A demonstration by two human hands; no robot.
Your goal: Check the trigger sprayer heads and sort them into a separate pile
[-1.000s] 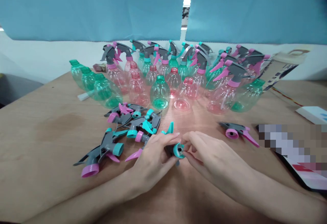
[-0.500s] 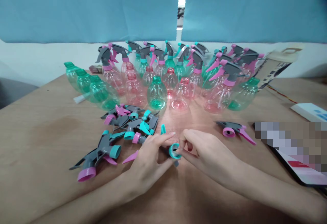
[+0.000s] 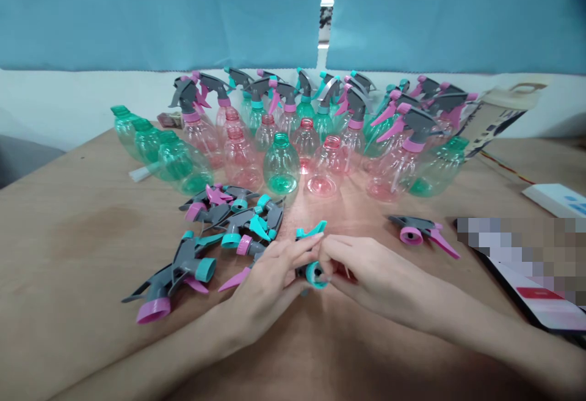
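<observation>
My left hand (image 3: 268, 276) grips a grey spray trigger head (image 3: 315, 274) with a teal collar and teal trigger, its open collar facing me. My right hand (image 3: 354, 267) is closed in a pinch at the collar's right edge, thumb and fingertips by its mouth. What the right fingers pinch is too small or hidden to name. Left of my hands lies a pile of loose trigger heads (image 3: 233, 227) in pink and teal. A larger pair (image 3: 183, 263) rests nearer me. Apart on the right lies a pink-collared trigger head (image 3: 412, 235).
Open-necked bottles, such as a green one (image 3: 281, 169) and a pink one (image 3: 324, 172), stand beyond my hands. Behind them are several bottles fitted with sprayers (image 3: 354, 126). A phone-like device (image 3: 540, 303), a white box (image 3: 556, 199) and a tumbler (image 3: 497, 114) stand right.
The held trigger head has turned, so its teal trigger now points up and right above my fingers. My right hand's pinch has stayed close to the collar.
</observation>
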